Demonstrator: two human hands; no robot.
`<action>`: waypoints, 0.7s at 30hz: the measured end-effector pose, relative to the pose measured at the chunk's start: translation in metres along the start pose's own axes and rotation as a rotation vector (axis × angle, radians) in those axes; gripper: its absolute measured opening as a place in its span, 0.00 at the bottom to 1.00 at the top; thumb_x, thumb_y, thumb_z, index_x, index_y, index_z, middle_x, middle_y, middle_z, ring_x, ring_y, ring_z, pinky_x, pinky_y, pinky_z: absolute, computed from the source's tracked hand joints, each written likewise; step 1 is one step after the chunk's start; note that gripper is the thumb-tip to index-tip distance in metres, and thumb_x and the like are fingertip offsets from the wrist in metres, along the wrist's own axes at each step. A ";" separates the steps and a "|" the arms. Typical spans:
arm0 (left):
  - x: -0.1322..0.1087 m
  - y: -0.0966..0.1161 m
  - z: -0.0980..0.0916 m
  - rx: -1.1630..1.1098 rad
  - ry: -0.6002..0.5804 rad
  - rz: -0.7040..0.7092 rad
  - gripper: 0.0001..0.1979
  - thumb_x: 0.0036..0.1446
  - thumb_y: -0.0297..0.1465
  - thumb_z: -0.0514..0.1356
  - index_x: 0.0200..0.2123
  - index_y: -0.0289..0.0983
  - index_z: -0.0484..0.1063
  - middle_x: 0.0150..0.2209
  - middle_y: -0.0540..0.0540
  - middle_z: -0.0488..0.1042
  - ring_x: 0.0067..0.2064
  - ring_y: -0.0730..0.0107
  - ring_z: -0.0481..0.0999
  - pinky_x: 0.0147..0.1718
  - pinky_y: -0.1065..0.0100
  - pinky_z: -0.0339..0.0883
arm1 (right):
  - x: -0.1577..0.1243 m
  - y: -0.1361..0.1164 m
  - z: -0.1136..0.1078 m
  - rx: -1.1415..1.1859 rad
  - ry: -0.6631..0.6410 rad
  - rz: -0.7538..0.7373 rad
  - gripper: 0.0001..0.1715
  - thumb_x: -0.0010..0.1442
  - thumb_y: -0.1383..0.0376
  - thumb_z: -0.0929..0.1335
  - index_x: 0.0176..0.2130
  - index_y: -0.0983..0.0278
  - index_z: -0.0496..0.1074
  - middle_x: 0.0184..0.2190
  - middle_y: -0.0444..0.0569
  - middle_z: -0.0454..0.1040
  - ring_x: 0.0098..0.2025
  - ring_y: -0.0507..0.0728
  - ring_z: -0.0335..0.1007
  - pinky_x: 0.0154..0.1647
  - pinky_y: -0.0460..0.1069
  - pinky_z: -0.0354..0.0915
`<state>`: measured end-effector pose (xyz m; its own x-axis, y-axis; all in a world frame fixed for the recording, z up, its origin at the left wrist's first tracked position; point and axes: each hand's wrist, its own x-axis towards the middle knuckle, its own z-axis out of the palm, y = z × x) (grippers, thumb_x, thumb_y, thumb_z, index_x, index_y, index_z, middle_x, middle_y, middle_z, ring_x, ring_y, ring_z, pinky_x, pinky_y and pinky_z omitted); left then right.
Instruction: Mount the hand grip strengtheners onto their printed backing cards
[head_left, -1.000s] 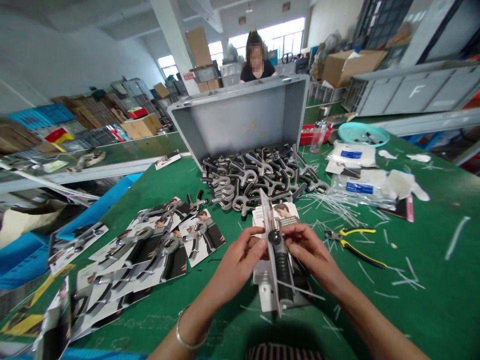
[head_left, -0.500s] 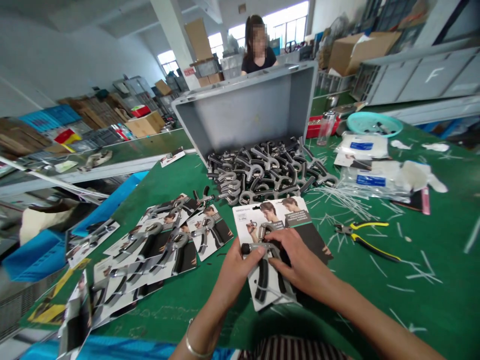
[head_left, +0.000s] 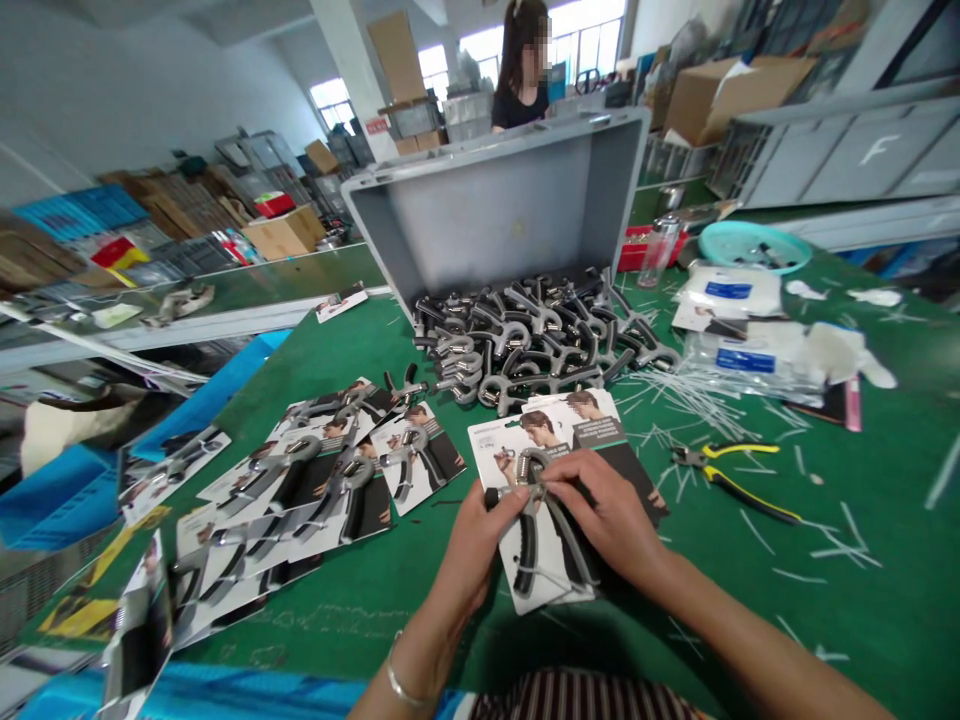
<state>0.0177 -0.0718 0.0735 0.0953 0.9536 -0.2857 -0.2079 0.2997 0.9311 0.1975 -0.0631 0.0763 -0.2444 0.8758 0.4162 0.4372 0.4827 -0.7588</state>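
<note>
A grey and black hand grip strengthener [head_left: 528, 545] with a metal spring lies on a printed backing card [head_left: 487, 445] in front of me. A thin white tie crosses its lower handles. My left hand [head_left: 474, 540] clasps the card's left edge, thumb over the grip's crossbar and fingers behind the card. My right hand [head_left: 604, 510] is closed, its thumb and fingertips pinching at the upper part of the right handle; the exact contact is partly hidden. Beneath lies another printed card [head_left: 630, 460]. Carded hand grips [head_left: 300, 500] overlap on the left.
A grey crate [head_left: 517, 210] lies tipped on its side, loose hand grips [head_left: 525, 340] spilling from it. Yellow-black cutting pliers [head_left: 739, 480], scattered white ties [head_left: 697, 400] and plastic bags [head_left: 739, 350] are at right. A co-worker [head_left: 521, 75] is behind the crate.
My right hand's fingers have drawn together into a pinch near the top of the handle, uncovering more of the right handle. The co-worker's head has turned. My view has shifted slightly.
</note>
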 end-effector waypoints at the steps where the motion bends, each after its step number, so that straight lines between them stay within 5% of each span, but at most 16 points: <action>1: 0.003 0.001 -0.003 0.091 0.035 0.029 0.24 0.57 0.39 0.64 0.53 0.33 0.68 0.51 0.37 0.75 0.49 0.58 0.76 0.50 0.58 0.67 | 0.003 0.001 -0.004 -0.008 0.035 0.044 0.04 0.68 0.65 0.64 0.39 0.59 0.69 0.38 0.48 0.75 0.42 0.58 0.70 0.47 0.53 0.63; 4: 0.009 0.009 -0.011 0.416 0.300 0.271 0.22 0.59 0.39 0.62 0.53 0.35 0.67 0.51 0.38 0.73 0.46 0.64 0.75 0.48 0.61 0.67 | 0.014 0.009 -0.015 -0.045 0.032 0.115 0.03 0.66 0.64 0.66 0.38 0.59 0.70 0.38 0.48 0.75 0.41 0.59 0.71 0.46 0.54 0.63; 6: 0.010 0.014 -0.010 0.588 0.357 0.457 0.16 0.62 0.37 0.59 0.51 0.39 0.69 0.49 0.42 0.73 0.45 0.66 0.74 0.48 0.64 0.66 | 0.020 0.017 -0.017 -0.056 -0.013 0.136 0.03 0.64 0.65 0.66 0.36 0.59 0.70 0.35 0.47 0.75 0.39 0.59 0.71 0.43 0.53 0.64; 8: 0.012 0.015 -0.002 0.693 0.191 0.533 0.10 0.63 0.33 0.57 0.46 0.40 0.73 0.45 0.45 0.75 0.45 0.67 0.73 0.47 0.66 0.65 | 0.023 0.023 -0.017 -0.052 -0.024 0.156 0.03 0.63 0.65 0.67 0.35 0.59 0.71 0.33 0.46 0.75 0.37 0.59 0.71 0.42 0.53 0.64; 12: 0.029 0.008 0.020 0.701 -0.100 0.418 0.08 0.59 0.30 0.59 0.42 0.40 0.73 0.34 0.51 0.76 0.34 0.71 0.73 0.37 0.70 0.66 | 0.025 0.029 -0.015 -0.018 -0.004 0.174 0.03 0.63 0.63 0.67 0.36 0.59 0.72 0.34 0.46 0.76 0.38 0.59 0.72 0.42 0.53 0.64; 15: 0.042 0.005 0.030 0.665 -0.123 0.346 0.05 0.59 0.32 0.59 0.37 0.39 0.73 0.26 0.54 0.72 0.27 0.72 0.70 0.31 0.71 0.63 | 0.025 0.030 -0.021 0.027 -0.027 0.198 0.05 0.62 0.62 0.68 0.35 0.58 0.74 0.33 0.46 0.77 0.37 0.58 0.73 0.42 0.52 0.65; 21: 0.047 0.000 0.031 0.719 -0.081 0.451 0.07 0.60 0.33 0.59 0.36 0.39 0.76 0.31 0.51 0.75 0.31 0.71 0.69 0.34 0.70 0.61 | 0.030 0.037 -0.032 0.163 -0.049 0.288 0.06 0.60 0.60 0.70 0.34 0.59 0.76 0.32 0.44 0.77 0.35 0.57 0.72 0.41 0.51 0.64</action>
<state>0.0523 -0.0282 0.0667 0.2270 0.9639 0.1391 0.4237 -0.2263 0.8771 0.2344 -0.0190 0.0766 -0.1742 0.9730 0.1512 0.3513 0.2048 -0.9136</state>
